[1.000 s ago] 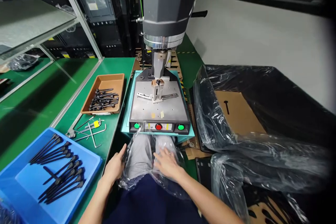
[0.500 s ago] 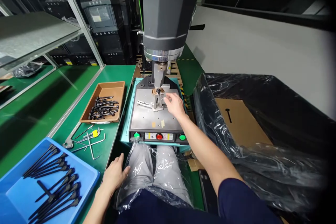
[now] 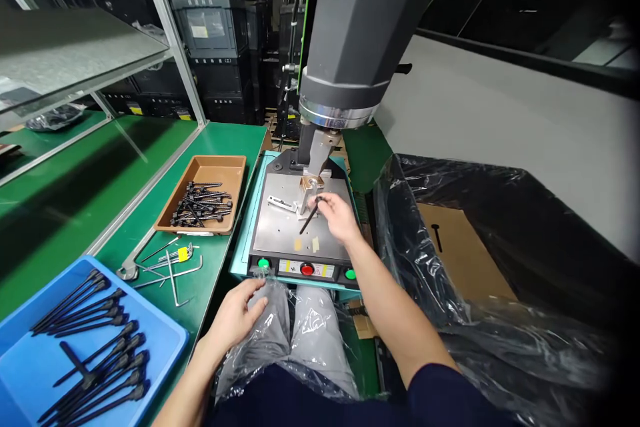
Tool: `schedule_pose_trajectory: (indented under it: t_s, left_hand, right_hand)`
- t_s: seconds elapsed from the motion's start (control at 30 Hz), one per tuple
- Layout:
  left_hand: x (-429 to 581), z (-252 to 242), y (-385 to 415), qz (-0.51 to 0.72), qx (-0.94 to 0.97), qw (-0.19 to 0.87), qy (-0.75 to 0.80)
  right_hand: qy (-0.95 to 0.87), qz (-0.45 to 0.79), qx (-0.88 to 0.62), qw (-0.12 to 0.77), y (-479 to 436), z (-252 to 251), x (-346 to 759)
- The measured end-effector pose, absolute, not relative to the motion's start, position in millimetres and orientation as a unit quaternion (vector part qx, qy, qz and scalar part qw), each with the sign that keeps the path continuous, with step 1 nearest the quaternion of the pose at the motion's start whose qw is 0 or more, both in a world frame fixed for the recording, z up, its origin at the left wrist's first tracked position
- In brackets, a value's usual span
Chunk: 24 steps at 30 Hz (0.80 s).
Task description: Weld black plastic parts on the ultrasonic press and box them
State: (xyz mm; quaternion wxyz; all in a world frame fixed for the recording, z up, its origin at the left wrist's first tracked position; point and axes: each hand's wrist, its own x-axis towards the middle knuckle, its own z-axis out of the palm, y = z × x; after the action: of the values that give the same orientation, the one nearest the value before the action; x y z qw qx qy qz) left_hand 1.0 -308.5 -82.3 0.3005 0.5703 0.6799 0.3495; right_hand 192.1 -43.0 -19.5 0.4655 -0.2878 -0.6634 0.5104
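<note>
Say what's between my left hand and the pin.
In the head view, the press's button panel, with its left green button, lies between the left hand and the pin that the right hand holds.

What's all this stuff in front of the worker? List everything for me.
press machine: one, grey, centre
push buttons: three, two green and one red, machine's front
black rod: one, held over the machine's plate
brown tray: one, holds many short black pins, left of machine
hex keys: several, silver, on the green bench
blue tray: one, holds many long black rods, near left
cardboard box: one, brown, black plastic liner, right
clear plastic sheet: one, over the lap
left hand: open, resting on the sheet
right hand: pinching the rod
</note>
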Motion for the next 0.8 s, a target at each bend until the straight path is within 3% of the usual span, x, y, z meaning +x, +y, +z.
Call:
schedule_pose_trajectory:
  t_s: [0.1, 0.23, 0.43, 0.8]
  left_hand:
    - [10, -59, -291, 0.452, 0.558, 0.295, 0.63]
    - [28, -38, -266, 0.55, 0.534, 0.326, 0.553]
    - [41, -43, -254, 0.604, 0.495, 0.366, 0.507]
    - [42, -56, -258, 0.631, 0.36, 0.47, 0.501]
  right_hand:
    - [-0.523, 0.726, -0.238, 0.379, -112, -35, 196]
    - [-0.437, 0.814, -0.224, 0.31, -169, -45, 195]
    - [-0.509, 0.764, -0.21, 0.336, -188, -55, 195]
    - [-0.585, 0.623, -0.351, 0.383, -206, -50, 196]
